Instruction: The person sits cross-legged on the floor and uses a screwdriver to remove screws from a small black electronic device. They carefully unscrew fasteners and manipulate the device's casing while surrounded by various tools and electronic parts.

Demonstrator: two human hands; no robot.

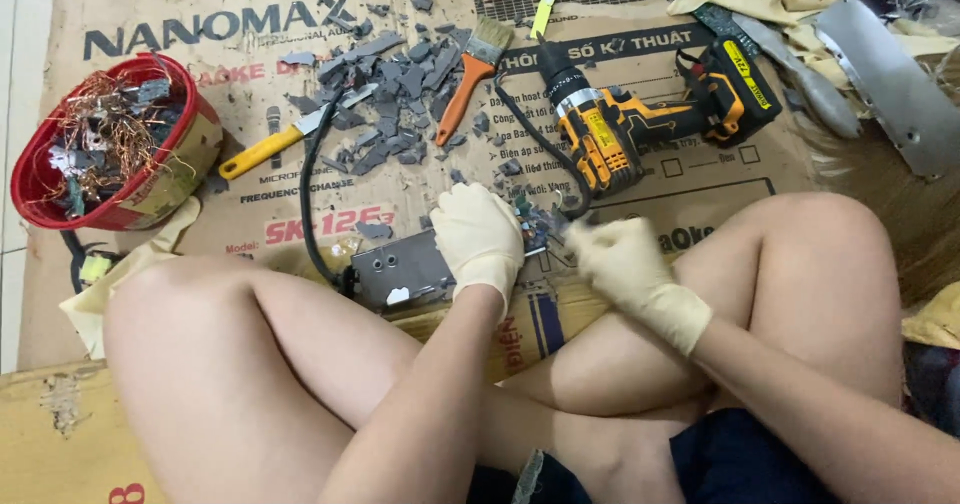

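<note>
1. The left hand point(478, 236), in a pale glove, presses down on a grey metal box point(400, 272) that lies on the flattened cardboard point(180, 84) between the person's crossed legs; its fingers curl over the box's far right end, where a small circuit part point(535, 226) shows.
2. The right hand point(622, 260), gloved too, is closed around something thin and dark that points at that circuit part; the motion blur hides what it is, so I cannot tell.
3. A black cable point(312, 204) runs from the box's left end up the cardboard.
4. Just beyond the hands lies a yellow-and-black cordless drill point(640, 124); left of it an orange-handled paintbrush point(468, 69) and a yellow-handled screwdriver point(285, 136) lie among grey plastic fragments point(385, 94).
5. At the far left stands a red bowl point(40, 189) full of copper wire scraps point(105, 129).
</note>
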